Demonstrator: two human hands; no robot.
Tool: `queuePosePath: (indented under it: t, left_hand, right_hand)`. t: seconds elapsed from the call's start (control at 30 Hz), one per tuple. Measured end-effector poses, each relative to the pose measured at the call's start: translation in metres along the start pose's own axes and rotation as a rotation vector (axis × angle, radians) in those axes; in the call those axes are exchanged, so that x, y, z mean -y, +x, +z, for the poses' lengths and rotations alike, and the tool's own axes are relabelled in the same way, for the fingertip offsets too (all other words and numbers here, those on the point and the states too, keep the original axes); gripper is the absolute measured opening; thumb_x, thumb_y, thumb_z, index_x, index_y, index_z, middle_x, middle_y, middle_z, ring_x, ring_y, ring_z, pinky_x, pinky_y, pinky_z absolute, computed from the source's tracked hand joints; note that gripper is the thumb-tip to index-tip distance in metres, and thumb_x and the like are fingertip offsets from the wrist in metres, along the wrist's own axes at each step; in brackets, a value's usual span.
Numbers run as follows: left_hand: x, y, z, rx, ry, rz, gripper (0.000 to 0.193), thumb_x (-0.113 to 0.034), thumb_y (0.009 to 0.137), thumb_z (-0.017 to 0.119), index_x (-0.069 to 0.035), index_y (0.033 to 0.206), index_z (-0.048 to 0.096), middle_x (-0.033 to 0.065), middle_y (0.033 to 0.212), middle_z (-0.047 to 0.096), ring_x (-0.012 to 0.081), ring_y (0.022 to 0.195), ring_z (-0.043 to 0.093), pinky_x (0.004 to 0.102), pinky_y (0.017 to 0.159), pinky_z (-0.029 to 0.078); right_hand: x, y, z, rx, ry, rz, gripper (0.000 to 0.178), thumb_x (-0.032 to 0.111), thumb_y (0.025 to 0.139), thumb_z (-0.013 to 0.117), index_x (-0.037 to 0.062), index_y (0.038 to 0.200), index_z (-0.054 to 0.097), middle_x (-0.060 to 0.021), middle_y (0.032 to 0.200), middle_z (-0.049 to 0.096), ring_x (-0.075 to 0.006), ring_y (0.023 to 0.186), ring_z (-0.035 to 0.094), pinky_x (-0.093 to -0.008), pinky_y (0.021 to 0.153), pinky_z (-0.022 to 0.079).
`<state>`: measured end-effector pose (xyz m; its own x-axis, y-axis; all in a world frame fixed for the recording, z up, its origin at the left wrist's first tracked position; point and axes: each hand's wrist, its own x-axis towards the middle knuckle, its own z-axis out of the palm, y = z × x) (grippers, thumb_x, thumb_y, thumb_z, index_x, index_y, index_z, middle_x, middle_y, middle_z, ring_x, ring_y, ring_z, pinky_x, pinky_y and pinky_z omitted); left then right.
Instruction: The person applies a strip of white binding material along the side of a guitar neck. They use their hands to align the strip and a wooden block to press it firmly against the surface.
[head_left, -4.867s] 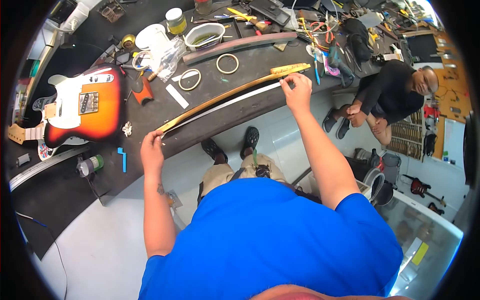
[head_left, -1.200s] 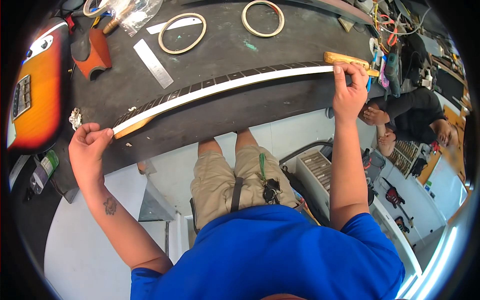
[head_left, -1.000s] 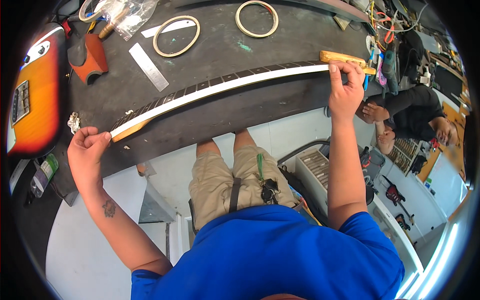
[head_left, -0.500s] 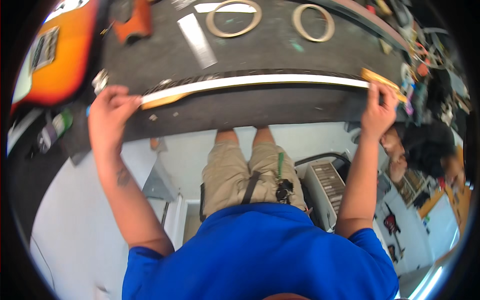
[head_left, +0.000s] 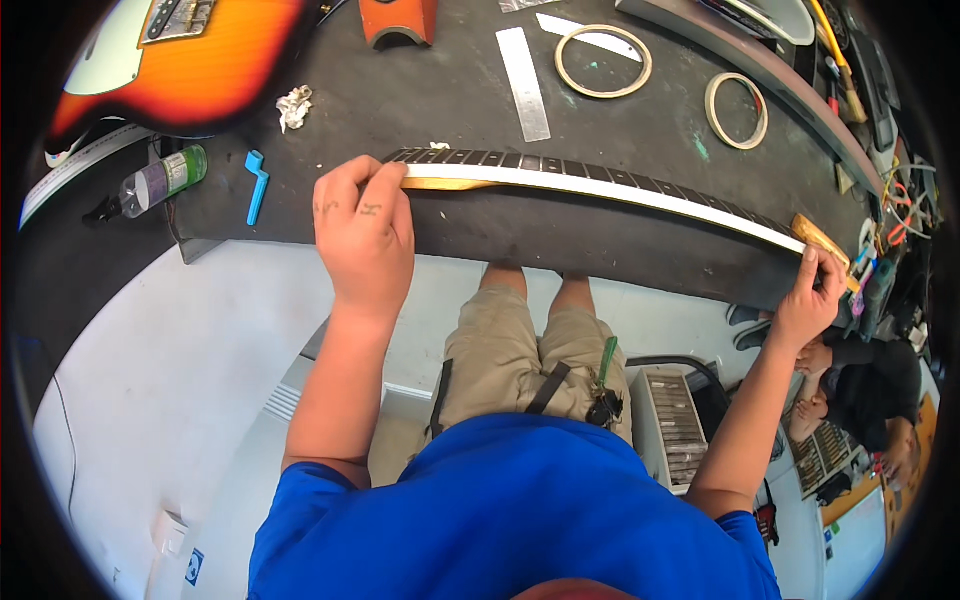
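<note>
A guitar neck (head_left: 575, 170) with a dark fretted fingerboard lies along the front of the workbench, its wooden headstock (head_left: 822, 240) to the right. A long white strip (head_left: 620, 191), perhaps tape, runs along the neck's near side. At the strip's left end, my left hand (head_left: 365, 235) is closed in a pinch, its fingertips partly hidden. My right hand (head_left: 808, 300) pinches the other end between thumb and fingers, beside the headstock. The strip looks straight and taut. Whether the fingers also touch the neck, I cannot tell.
Two tape rolls (head_left: 561, 65) (head_left: 712, 108) and a metal strip (head_left: 523, 88) lie beyond the neck. To the left are a sunburst guitar body (head_left: 225, 65), a blue string winder (head_left: 257, 190), crumpled paper (head_left: 294, 108) and a bottle (head_left: 163, 180). Another person (head_left: 865, 385) is at right.
The view has turned, so the bench and both hands appear farther right, and the neck slopes down to the right. Both hands keep their pinch at the strip's ends.
</note>
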<state>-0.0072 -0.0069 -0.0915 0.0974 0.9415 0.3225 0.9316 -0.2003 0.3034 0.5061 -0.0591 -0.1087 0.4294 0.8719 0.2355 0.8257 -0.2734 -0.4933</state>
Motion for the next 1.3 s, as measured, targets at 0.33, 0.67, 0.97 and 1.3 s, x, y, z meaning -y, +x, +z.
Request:
queuePosePath:
  t: [0.33,0.67,0.97,1.3]
  left_hand:
    - [0.007,0.010,-0.012,0.126,-0.754,-0.788,0.042,-0.001,0.102,0.071,0.006,0.141,0.055,0.0098,0.108,0.072,0.0100,0.094,0.066,0.0239,0.078,0.057]
    - [0.022,0.000,-0.006,0.079,-0.959,-0.810,0.027,0.001,0.102,0.069,0.000,0.127,0.059,0.0050,0.103,0.069,0.0104,0.090,0.065,0.0283,0.084,0.055]
    - [0.021,0.007,-0.002,0.064,-0.937,-0.888,0.010,0.001,0.099,0.073,0.003,0.109,0.075,0.0014,0.090,0.070,0.0052,0.079,0.062,0.0219,0.073,0.051]
    - [0.019,0.007,-0.003,0.035,-0.892,-0.852,0.011,0.000,0.099,0.075,0.003,0.110,0.075,-0.0016,0.092,0.069,0.0015,0.079,0.058,0.0191,0.069,0.045]
  right_hand:
    - [0.000,0.000,-0.003,0.016,-0.022,0.019,0.021,0.025,0.104,0.076,0.0039,0.105,0.079,-0.0082,0.114,0.074,-0.0225,0.114,0.065,-0.0359,0.104,0.049]
    - [-0.001,0.003,-0.004,0.024,-0.015,0.034,0.024,0.027,0.105,0.076,0.0036,0.103,0.079,-0.0081,0.111,0.075,-0.0228,0.113,0.065,-0.0361,0.104,0.048]
    - [-0.005,0.003,-0.005,0.028,-0.020,0.060,0.026,0.029,0.104,0.076,0.0037,0.103,0.079,-0.0080,0.112,0.075,-0.0230,0.113,0.065,-0.0357,0.104,0.047]
    - [-0.004,0.003,-0.005,0.016,-0.011,0.065,0.025,0.028,0.105,0.076,0.0033,0.102,0.078,-0.0075,0.112,0.075,-0.0223,0.111,0.065,-0.0360,0.104,0.048]
